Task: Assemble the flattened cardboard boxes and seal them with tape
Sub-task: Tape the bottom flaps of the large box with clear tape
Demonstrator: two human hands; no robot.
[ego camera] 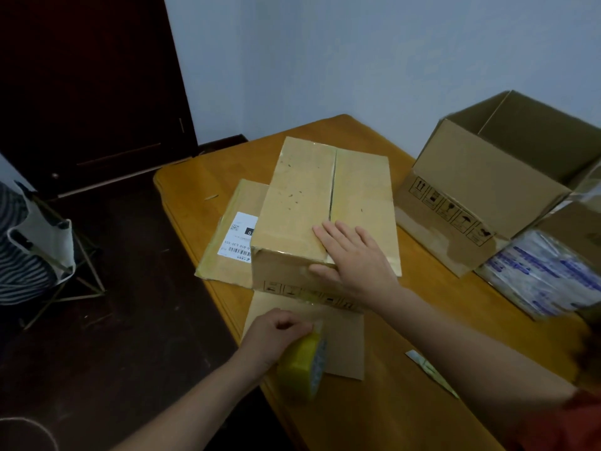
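Two hands are working at the bench [195, 190]. The right hand [354, 255] is lying flat, fingers straight, on the near edge of the closed cardboard box [302, 196], pressing over the seam between its top flaps, with the thumb hanging over the front face. The left hand [276, 336] is gripping a yellow tape roll [302, 369] by the bench's near edge, above a flat cardboard sheet [344, 340]. The closed cardboard box is sitting mid-bench, partly on a flattened labelled carton [227, 255]. An open box [481, 183] is standing apart to the right.
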